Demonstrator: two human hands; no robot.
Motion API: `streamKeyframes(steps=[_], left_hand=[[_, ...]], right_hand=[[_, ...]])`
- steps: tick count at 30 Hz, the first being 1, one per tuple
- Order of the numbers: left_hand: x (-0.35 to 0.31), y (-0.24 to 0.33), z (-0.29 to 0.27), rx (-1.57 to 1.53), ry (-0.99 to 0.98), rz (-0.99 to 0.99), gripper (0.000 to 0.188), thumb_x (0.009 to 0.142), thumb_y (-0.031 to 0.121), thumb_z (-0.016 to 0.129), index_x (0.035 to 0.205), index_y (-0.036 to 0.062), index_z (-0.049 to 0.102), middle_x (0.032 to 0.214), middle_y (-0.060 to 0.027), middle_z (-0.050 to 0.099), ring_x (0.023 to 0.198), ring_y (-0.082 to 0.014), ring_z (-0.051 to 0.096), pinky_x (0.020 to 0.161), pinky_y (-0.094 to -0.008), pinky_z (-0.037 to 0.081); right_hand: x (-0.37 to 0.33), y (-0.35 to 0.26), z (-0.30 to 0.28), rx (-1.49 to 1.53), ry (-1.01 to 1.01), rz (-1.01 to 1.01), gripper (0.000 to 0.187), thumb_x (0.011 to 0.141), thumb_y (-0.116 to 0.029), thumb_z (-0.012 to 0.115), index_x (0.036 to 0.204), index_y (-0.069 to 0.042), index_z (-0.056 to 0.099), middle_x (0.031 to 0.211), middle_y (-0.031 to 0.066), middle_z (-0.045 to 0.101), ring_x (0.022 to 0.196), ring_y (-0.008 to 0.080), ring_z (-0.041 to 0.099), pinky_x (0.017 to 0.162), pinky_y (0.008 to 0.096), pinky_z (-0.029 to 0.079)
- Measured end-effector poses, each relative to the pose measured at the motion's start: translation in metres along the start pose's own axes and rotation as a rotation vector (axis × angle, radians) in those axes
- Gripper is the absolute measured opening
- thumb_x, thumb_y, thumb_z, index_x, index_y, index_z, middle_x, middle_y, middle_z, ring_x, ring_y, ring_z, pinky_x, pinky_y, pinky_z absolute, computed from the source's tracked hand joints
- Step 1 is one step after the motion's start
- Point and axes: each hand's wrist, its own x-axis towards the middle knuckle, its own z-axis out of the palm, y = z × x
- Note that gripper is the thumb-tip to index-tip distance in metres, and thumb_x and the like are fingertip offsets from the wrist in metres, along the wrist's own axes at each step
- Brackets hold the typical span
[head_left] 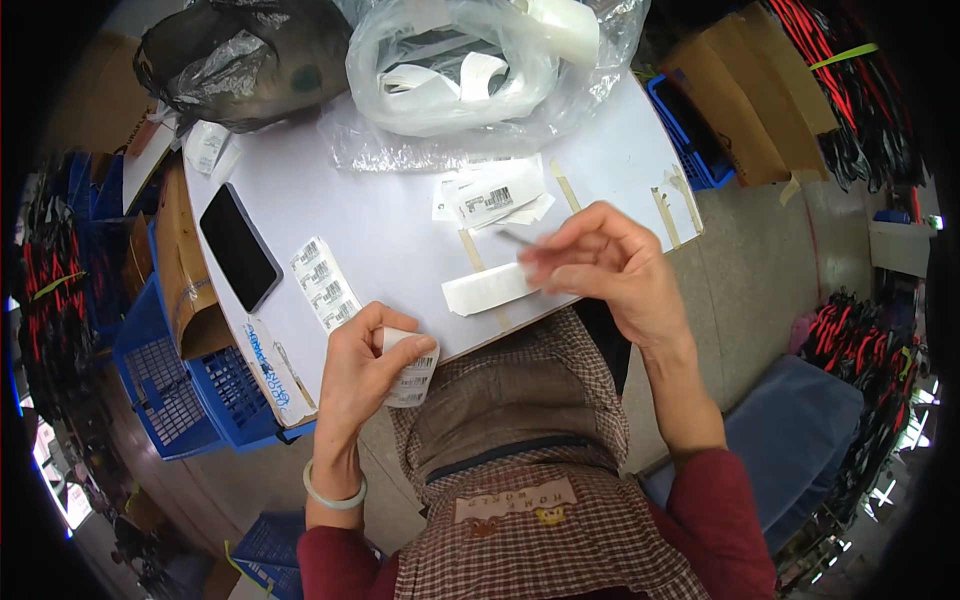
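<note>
Left hand [362,362] at the surface's near edge, toward its left corner: thumb and fingers pinched a curled label strip [412,372], which hung past the edge. A flat row of barcode labels [323,284] ran from beyond the knuckles toward the left edge; whether the two were one piece, the hand hid.

Right hand [615,265] above the near edge: fingers curled, thumb and fingertips drawn together, apparently on a thin sliver [513,237], too blurred to identify.

Key relation: a white folded strip [485,291] lay by the near edge, its long axis roughly along that edge, right end just beneath the right fingertips, the rest reaching leftward; contact unclear. Right hand much the nearer. Printed slips [495,197] sat beyond those fingertips, toward the far edge. Phone [240,247] beside the left edge.
</note>
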Motion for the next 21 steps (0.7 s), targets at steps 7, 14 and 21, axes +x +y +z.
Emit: streamKeyframes(steps=[7, 14, 21], left_hand=[[0.031, 0.008, 0.031, 0.426, 0.065, 0.008, 0.029, 0.088, 0.021, 0.069, 0.078, -0.0062, 0.071, 0.057, -0.0061, 0.063, 0.050, -0.0079, 0.054, 0.045, -0.0252, 0.040], [0.041, 0.000, 0.039, 0.463, 0.123, 0.064, 0.031, 0.082, 0.023, 0.071, 0.069, -0.0051, 0.070, 0.047, -0.0064, 0.056, 0.045, -0.0066, 0.048, 0.042, -0.0262, 0.035], [0.041, 0.003, 0.040, 0.467, 0.113, 0.045, 0.031, 0.081, 0.024, 0.070, 0.069, -0.0054, 0.070, 0.047, -0.0062, 0.055, 0.045, -0.0068, 0.048, 0.043, -0.0258, 0.036]], right_hand=[[0.000, 0.022, 0.013, -0.358, 0.033, 0.256, 0.010, 0.088, -0.005, 0.067, 0.090, 0.001, 0.059, 0.070, 0.0042, 0.064, 0.062, 0.0059, 0.059, 0.053, 0.0204, 0.047], [0.006, 0.042, 0.014, -0.443, -0.003, 0.229, 0.010, 0.086, -0.004, 0.065, 0.086, 0.004, 0.058, 0.066, 0.0052, 0.063, 0.058, 0.0063, 0.058, 0.051, 0.0221, 0.046], [0.007, 0.039, 0.016, -0.424, 0.020, 0.259, 0.010, 0.086, -0.004, 0.065, 0.086, 0.004, 0.058, 0.066, 0.0061, 0.064, 0.058, 0.0076, 0.060, 0.050, 0.0226, 0.048]])
